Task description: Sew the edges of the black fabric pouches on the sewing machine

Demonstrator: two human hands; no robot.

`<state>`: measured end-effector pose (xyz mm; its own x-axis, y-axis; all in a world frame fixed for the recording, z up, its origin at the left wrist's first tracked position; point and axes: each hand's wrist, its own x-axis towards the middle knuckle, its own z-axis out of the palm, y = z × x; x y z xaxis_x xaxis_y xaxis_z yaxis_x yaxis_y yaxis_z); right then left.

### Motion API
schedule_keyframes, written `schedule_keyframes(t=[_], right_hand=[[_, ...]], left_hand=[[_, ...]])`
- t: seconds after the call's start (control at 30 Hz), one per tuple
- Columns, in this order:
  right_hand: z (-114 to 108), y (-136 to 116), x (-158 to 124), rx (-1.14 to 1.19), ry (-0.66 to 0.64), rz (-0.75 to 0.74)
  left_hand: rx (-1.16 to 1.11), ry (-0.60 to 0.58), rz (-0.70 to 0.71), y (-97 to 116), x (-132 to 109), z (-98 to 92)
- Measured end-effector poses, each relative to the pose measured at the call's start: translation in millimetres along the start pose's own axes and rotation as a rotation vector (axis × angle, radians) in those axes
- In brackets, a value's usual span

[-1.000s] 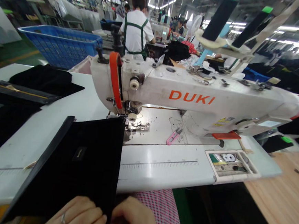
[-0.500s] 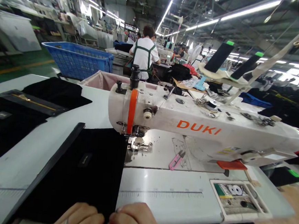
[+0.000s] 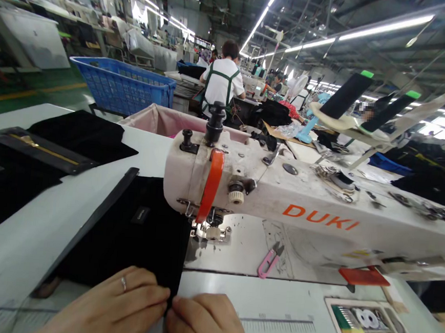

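Note:
A black fabric piece (image 3: 136,236) with a small label and a dark strip along its left edge lies on the white sewing table, its right edge running toward the presser foot (image 3: 211,232) of a white DUKI sewing machine (image 3: 281,197). My left hand (image 3: 115,307), wearing a ring, lies on the near edge of the fabric with fingers curled onto it. My right hand (image 3: 206,321) is closed beside it, pinching the fabric's near right corner. Both hands touch each other at the fingertips.
Pink thread snips (image 3: 269,260) lie on the machine bed. More black fabric and a zipper strip (image 3: 35,149) sit at the left. A parts tray (image 3: 371,329) is at the lower right. A blue crate (image 3: 121,84) and a person in a white shirt (image 3: 222,84) are behind.
The view has tilted up and shifted. My hands have pushed the black fabric forward along the table toward the machine's presser foot; more of both hands now shows on the tabletop.

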<state>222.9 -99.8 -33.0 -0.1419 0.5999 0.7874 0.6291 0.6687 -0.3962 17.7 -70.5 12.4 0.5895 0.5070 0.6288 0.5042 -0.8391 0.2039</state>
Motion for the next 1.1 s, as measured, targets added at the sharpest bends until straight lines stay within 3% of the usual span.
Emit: schedule_keyframes(t=[0.13, 0.33, 0.53, 0.67, 0.83, 1.1], right_hand=[[-8.9, 9.8, 27.4, 0.004, -0.098, -0.044], [-34.3, 24.0, 73.1, -0.036, -0.462, -0.106], [-32.3, 31.8, 101.7, -0.173, -0.718, -0.052], [-26.8, 37.8, 109.2, -0.206, -0.802, 0.019], [-20.3, 43.7, 107.6, -0.19, -0.809, 0.14], [-16.5, 44.7, 107.3, -0.199, -0.813, 0.148]], left_hand=[[0.041, 0.038, 0.036, -7.9, 30.6, -9.5], [0.106, -0.143, 0.086, -25.1, 54.8, -22.0], [0.069, -0.231, 0.103, -51.8, 65.7, -15.7], [0.052, -0.187, 0.081, -68.4, 68.1, -7.4], [0.088, -0.245, 0.039, -90.8, 66.9, 5.0], [0.16, -0.229, 0.047, -107.3, 63.4, 15.2]])
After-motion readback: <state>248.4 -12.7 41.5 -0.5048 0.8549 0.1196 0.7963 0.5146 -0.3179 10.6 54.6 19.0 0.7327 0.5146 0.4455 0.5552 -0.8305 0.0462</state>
